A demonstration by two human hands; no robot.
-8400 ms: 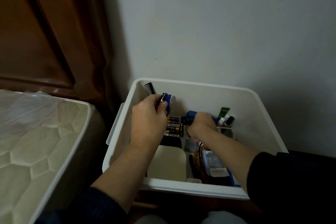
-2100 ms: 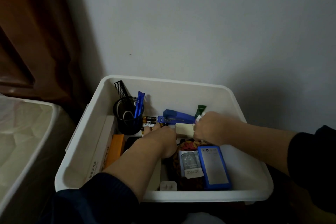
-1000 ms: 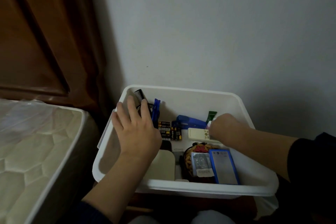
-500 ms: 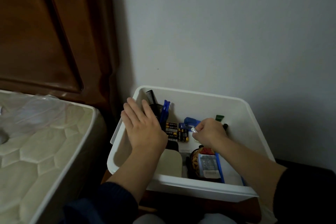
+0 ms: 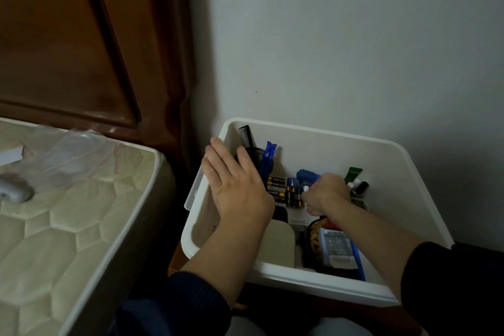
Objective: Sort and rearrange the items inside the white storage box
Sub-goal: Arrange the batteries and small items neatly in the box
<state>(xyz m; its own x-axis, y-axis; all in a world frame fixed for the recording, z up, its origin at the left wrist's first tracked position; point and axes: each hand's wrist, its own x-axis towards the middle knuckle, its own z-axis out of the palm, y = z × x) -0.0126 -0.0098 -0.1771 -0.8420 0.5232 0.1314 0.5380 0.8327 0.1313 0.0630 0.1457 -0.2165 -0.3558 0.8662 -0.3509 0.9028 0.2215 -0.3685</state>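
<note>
The white storage box (image 5: 321, 285) stands against the wall. My left hand (image 5: 236, 185) hovers flat with straight fingers over its left part, near a black cup holding a black comb (image 5: 246, 138) and a blue clip (image 5: 268, 157). My right hand (image 5: 326, 194) is curled inside the box's middle and pinches a small white item (image 5: 306, 188), just above the battery packs (image 5: 285, 194). A blue stapler (image 5: 306, 176) lies behind it. A green tube (image 5: 353, 174) and small bottles (image 5: 360, 189) stand at the right. A cream pad (image 5: 276, 243), a snack pouch (image 5: 316, 237) and a blue-edged packet (image 5: 338, 249) fill the front.
A mattress (image 5: 60, 229) with a clear plastic sheet (image 5: 68, 155) lies to the left, close to the box. A brown wooden headboard (image 5: 81, 43) rises behind it. The grey wall (image 5: 354, 49) backs the box.
My right hand has shifted slightly right and deeper among the items, still pinching the small white item. My left hand stays flat over the left side.
</note>
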